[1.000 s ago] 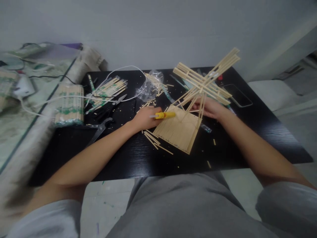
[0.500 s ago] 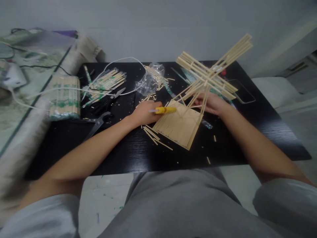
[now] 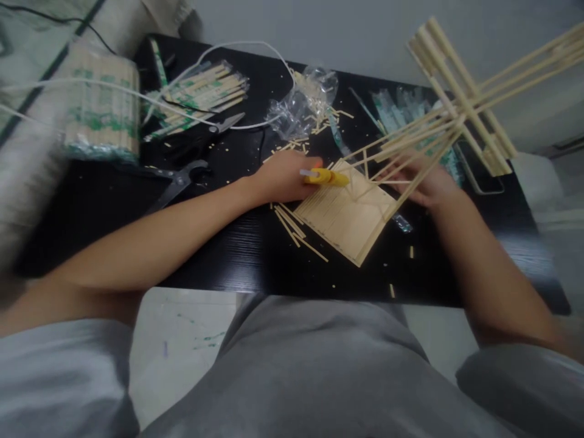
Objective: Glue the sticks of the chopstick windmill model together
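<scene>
My left hand (image 3: 281, 177) is closed around a yellow glue gun (image 3: 327, 177) whose tip rests on a flat square base of bamboo sticks (image 3: 351, 216) lying on the black table (image 3: 219, 243). A tall frame of crossed bamboo sticks (image 3: 460, 103) rises from that base toward the upper right. Behind the frame's lower struts, my right hand (image 3: 431, 185) grips them; its fingers are partly hidden by the sticks.
Loose stick offcuts (image 3: 296, 228) lie by the base. Pliers (image 3: 176, 182) and scissors (image 3: 219, 126) sit to the left, with wrapped chopstick bundles (image 3: 103, 106) and packets (image 3: 205, 94), a white cable (image 3: 228, 48) and a clear plastic bag (image 3: 301, 103). My grey-clad knees fill the foreground.
The view has tilted down and moved closer, so the stick frame looms larger at the upper right. Both hands keep their hold; the glue gun stays at the base's upper edge.
</scene>
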The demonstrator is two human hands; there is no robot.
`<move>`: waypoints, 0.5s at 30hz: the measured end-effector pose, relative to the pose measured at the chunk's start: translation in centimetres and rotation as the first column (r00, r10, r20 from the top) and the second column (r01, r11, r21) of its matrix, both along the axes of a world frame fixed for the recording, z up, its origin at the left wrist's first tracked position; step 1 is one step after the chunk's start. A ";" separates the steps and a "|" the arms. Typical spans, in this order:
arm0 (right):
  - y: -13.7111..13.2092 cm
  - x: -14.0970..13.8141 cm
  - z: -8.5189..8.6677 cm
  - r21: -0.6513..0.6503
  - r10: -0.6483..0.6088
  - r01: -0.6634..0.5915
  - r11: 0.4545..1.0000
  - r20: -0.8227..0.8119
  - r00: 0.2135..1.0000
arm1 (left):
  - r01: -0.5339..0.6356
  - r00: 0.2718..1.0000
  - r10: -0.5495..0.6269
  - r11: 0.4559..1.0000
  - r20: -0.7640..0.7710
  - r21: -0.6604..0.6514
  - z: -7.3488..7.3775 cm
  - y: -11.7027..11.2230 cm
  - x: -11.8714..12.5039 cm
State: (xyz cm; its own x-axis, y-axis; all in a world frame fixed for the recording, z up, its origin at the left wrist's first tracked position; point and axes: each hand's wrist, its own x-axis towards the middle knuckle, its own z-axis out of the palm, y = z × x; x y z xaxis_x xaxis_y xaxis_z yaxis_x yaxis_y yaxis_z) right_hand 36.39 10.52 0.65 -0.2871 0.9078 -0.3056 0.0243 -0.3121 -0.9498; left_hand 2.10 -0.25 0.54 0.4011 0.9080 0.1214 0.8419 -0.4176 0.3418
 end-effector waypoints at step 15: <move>-0.2 -0.2 -0.3 -0.009 0.064 -0.065 0.998 -0.116 0.991 | 0.005 0.998 -0.005 1.000 -0.069 0.008 0.5 -0.1 -0.1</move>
State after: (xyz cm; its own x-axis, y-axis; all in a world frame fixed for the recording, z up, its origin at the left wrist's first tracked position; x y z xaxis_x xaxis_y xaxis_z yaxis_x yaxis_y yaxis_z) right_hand 36.19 10.33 0.37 -0.3790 0.8826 -0.2783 -0.0654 -0.3255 -0.9433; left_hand 2.00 -0.40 1.03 0.4134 0.9050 0.1006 0.8610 -0.4244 0.2802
